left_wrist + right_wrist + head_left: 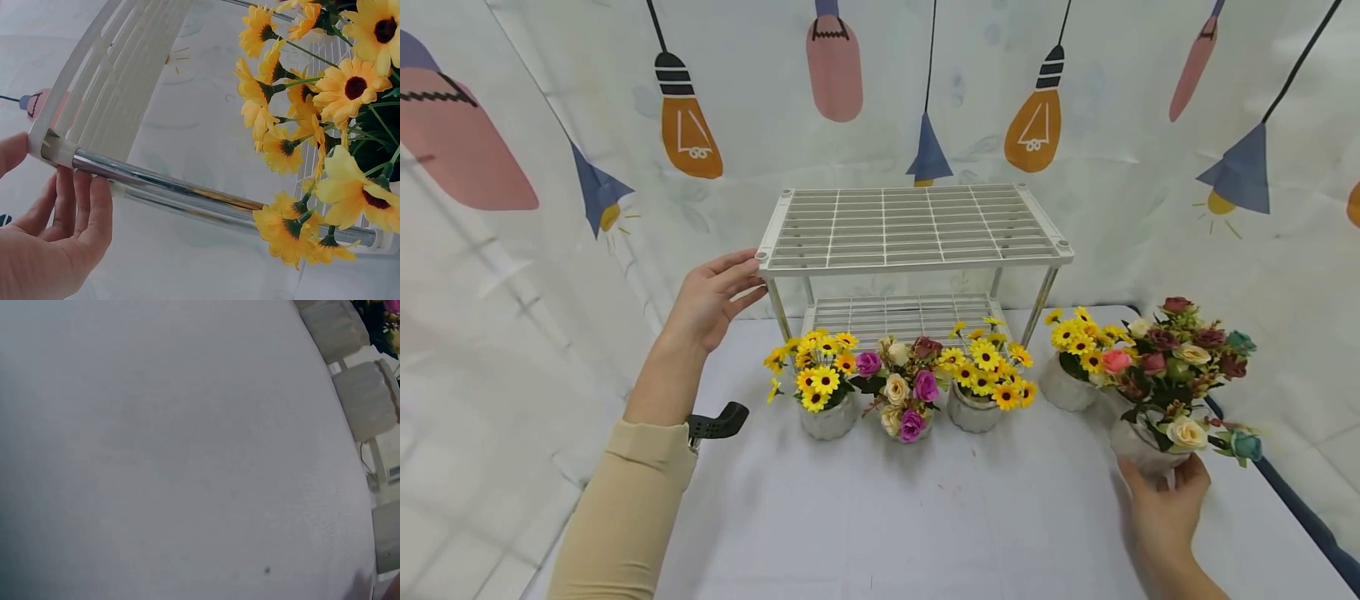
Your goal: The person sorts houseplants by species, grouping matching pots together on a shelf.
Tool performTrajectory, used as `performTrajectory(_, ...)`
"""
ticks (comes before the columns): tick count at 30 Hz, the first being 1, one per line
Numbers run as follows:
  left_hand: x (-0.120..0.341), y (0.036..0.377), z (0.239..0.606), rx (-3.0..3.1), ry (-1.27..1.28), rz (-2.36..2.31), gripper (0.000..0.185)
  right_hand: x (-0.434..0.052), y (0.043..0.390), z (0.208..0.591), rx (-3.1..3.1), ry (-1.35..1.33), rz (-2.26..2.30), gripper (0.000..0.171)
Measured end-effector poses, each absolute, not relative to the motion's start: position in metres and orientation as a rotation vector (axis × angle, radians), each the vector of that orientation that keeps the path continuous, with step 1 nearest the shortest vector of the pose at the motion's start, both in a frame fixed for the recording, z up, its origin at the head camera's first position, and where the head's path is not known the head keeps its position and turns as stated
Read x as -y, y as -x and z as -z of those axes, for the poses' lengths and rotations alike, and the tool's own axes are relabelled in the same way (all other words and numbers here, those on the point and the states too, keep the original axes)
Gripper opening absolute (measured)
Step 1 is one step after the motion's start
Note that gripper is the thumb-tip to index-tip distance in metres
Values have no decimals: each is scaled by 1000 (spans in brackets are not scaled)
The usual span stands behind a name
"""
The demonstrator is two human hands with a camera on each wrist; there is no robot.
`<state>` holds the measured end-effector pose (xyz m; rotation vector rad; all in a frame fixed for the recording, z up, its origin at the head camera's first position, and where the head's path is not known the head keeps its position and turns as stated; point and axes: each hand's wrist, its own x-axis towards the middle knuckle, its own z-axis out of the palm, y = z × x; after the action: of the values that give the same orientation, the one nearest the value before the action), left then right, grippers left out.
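The left hand (711,296) lies released, straight fingers on the corner of the white two-tier slatted rack (910,229); right of the rack, the right hand (1165,500) is grasping the white pot of mixed roses (1142,446).

1. A table (925,533) covered with a white cloth carries everything.
2. A white two-tier slatted rack (910,229) stands at the back.
3. Three pots stand in a row before it: yellow daisies (823,383), mixed roses (906,387), yellow daisies (985,375).
4. A fourth daisy pot (1075,358) stands right of the rack.
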<state>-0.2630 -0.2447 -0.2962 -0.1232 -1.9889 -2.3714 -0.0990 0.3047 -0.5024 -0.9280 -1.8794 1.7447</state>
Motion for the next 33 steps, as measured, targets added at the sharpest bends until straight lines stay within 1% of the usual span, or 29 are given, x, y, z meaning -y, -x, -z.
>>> performTrajectory(3,246,262,296,1995,125,2367,54,-305,106,504,1872,889,-1736,99)
performTrajectory(11,247,260,299,2017,113,2360,55,-310,119,506,1870,945,-1688,99)
performTrajectory(16,246,261,298,2016,129,2347,56,-313,126,505,1812,914,-1690,98)
performTrajectory(26,243,263,298,2032,130,2340,57,-309,122,507,1909,919,-1524,91)
performTrajectory(33,245,263,297,2008,144,2352,55,-308,121,502,1944,900,-1524,93)
